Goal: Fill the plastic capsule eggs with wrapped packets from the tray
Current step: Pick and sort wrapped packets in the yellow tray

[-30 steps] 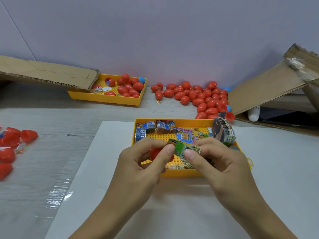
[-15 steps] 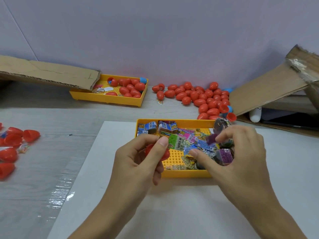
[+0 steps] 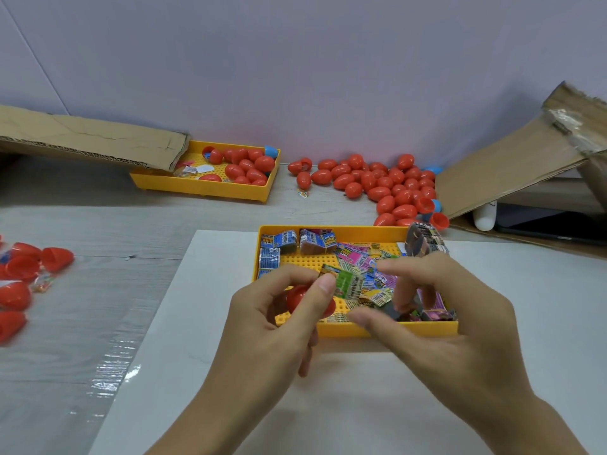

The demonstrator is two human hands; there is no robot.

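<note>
Slippage threatens: your left hand [image 3: 279, 323] grips the red plastic capsule egg half [image 3: 300, 298] and pinches a green wrapped packet [image 3: 345, 284] over the yellow plastic tray [image 3: 387, 328], while your blurred right hand [image 3: 437, 316] seems open, holding nothing.

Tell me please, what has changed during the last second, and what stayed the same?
The right hand let go of the green packet and went right, over the packets in the near tray; it looks blurred, and whether it holds anything is unclear. The left hand kept hold of the red egg half and now pinches the green packet alone. The trays and the egg pile stayed put.
</note>
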